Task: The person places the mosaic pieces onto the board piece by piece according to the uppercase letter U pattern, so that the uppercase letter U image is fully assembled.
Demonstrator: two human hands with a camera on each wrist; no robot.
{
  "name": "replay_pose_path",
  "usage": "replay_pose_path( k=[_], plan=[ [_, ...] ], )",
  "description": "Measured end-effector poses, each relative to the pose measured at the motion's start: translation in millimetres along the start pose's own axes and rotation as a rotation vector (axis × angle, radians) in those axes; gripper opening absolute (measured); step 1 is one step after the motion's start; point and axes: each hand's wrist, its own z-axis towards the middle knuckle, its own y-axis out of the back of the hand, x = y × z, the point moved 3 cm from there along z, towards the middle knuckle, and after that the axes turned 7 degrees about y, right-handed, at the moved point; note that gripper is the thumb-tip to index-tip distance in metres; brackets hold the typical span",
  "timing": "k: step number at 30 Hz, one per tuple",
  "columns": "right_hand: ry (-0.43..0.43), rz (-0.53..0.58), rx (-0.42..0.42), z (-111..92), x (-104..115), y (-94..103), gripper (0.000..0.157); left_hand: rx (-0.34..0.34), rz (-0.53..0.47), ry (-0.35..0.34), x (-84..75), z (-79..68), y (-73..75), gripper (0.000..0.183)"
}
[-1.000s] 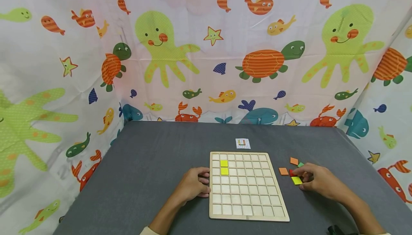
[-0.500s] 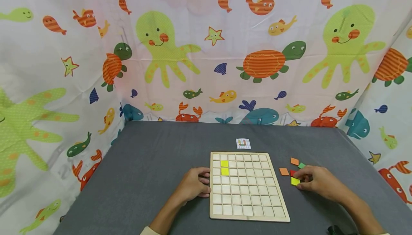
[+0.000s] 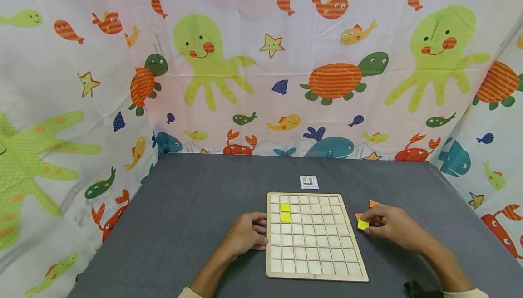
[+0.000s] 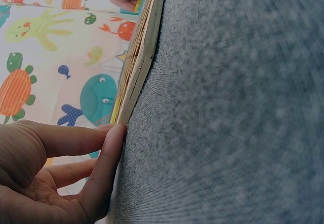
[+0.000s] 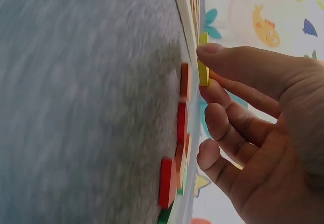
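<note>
A wooden grid board [image 3: 316,252] lies on the grey table, with two yellow squares [image 3: 285,212] in its second column near the top. My left hand [image 3: 245,234] holds the board's left edge; the left wrist view has its fingertips [image 4: 117,129] right at the rim. To the board's right, my right hand [image 3: 398,227] pinches a yellow square tile [image 3: 362,224] between thumb and fingers. The right wrist view shows that tile [image 5: 203,64] raised on edge off the table, the other fingers loosely curled. Beneath the hand lie orange [image 5: 185,81], red [image 5: 167,182] and green [image 5: 165,214] tiles, mostly hidden in the head view.
A small card [image 3: 308,182] with a coloured pattern on a grid lies behind the board. A curtain [image 3: 245,62] printed with sea animals hangs behind and beside the grey table [image 3: 204,193]. Something black [image 3: 418,289] shows by the right wrist.
My right hand picked up the yellow tile from the loose tiles and moved it left and slightly away from me, toward the board. The left hand stays at the board's edge.
</note>
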Motion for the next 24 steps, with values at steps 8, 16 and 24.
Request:
replay_pose_path(
  k=[8,16,24],
  plan=[
    [0.136,0.014,-0.050,13,17,-9.4,0.022,-0.001,0.005,-0.001,0.9,1.0,0.0,0.069],
    [0.208,0.138,-0.025,27,36,-19.3,0.027,-0.002,-0.001,0.012,0.9,1.0,-0.3,0.069],
    [0.237,0.175,0.006,40,54,-30.9,0.027,0.000,0.003,0.004,0.8,0.4,0.4,0.069]
  ],
)
